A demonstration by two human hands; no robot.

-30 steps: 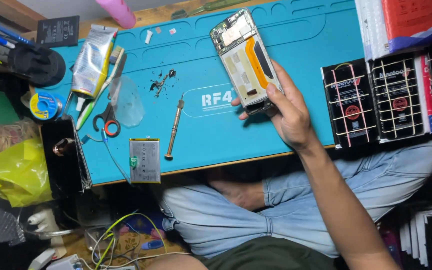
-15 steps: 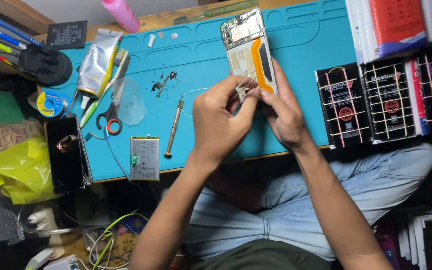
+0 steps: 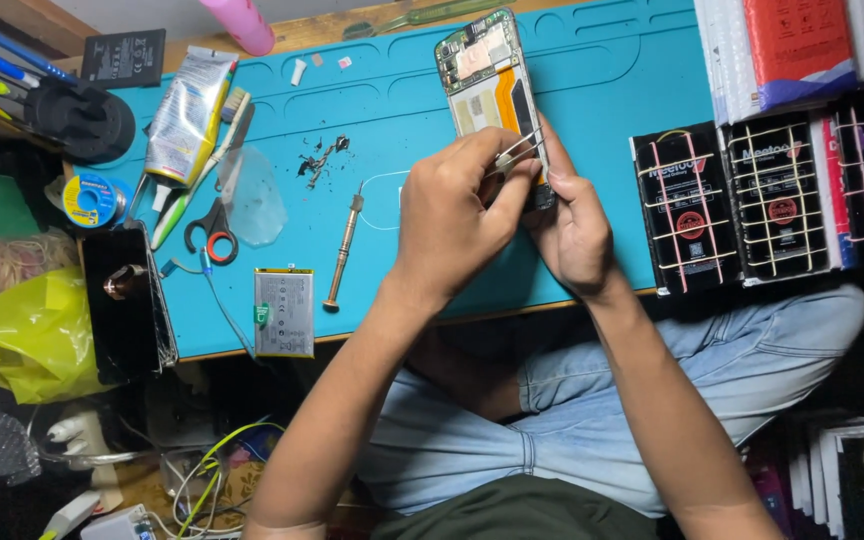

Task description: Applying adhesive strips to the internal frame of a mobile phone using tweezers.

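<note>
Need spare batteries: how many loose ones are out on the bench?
2: a silver battery at the mat's near edge, a black battery beyond its far-left corner. Others may be hidden.

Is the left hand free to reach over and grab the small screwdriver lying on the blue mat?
Probably not as things stand: the left hand is pinching tweezers at the opened phone. The screwdriver lies unobstructed on the mat.
</note>
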